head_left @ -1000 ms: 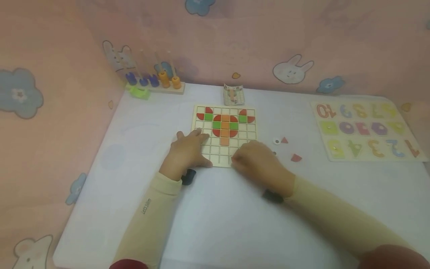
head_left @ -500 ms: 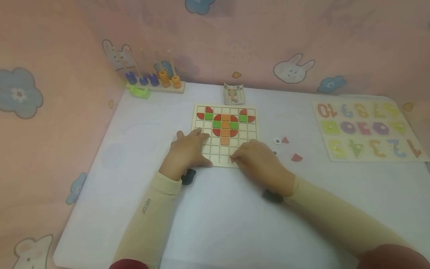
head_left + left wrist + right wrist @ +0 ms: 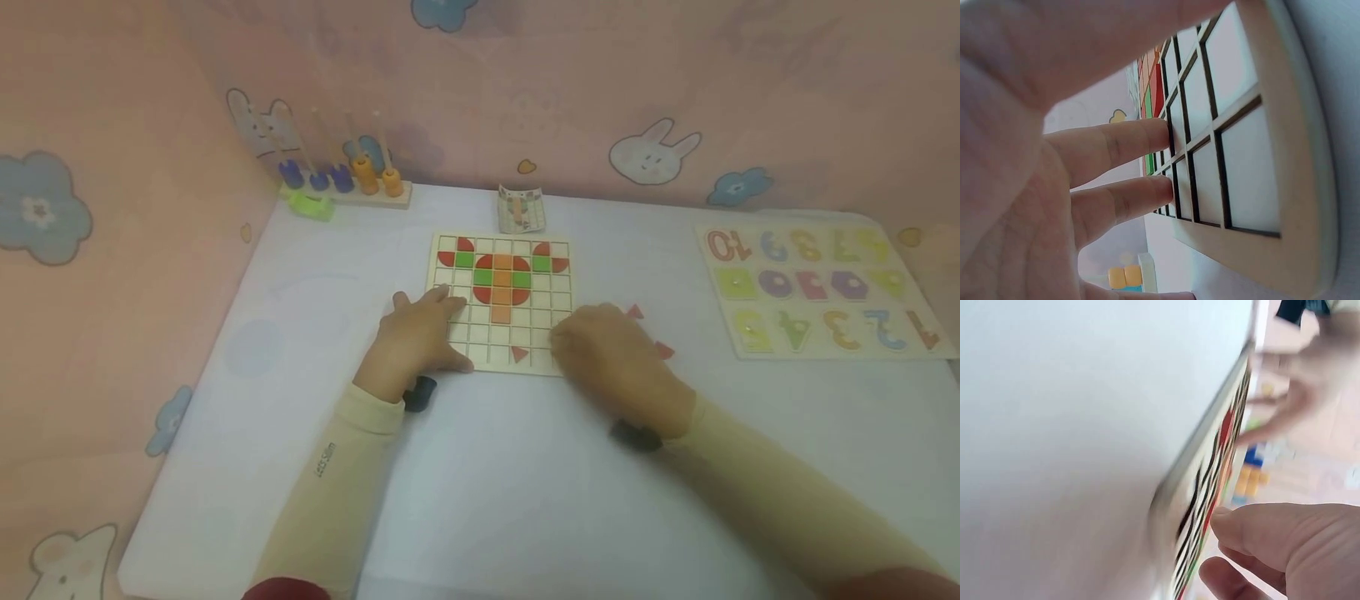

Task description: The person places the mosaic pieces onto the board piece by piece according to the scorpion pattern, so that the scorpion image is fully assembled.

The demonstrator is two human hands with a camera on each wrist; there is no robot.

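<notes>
A wooden grid board (image 3: 540, 336) lies on the white table, with red, green and orange pieces set in its upper cells. A red triangle piece (image 3: 519, 354) sits in the bottom row. My left hand (image 3: 416, 342) rests spread on the board's left side, its fingertips touching the grid in the left wrist view. At the board's lower right edge is my right hand (image 3: 622, 367), blurred, with its thumb (image 3: 1247, 525) and a finger apart and nothing seen between them. Just past it lie a red triangle (image 3: 636, 312) and a red rounded piece (image 3: 664, 350), partly covered.
Behind the board a small curved pattern card (image 3: 521, 210) stands. A number puzzle board (image 3: 750, 262) lies on the right. At the back left is a peg counter (image 3: 386, 200) with blue and orange rings, a green piece (image 3: 311, 207) before it.
My right hand let go of the red triangle in the bottom row and moved right, covering the small white round pieces on the table. The left hand stays in place.
</notes>
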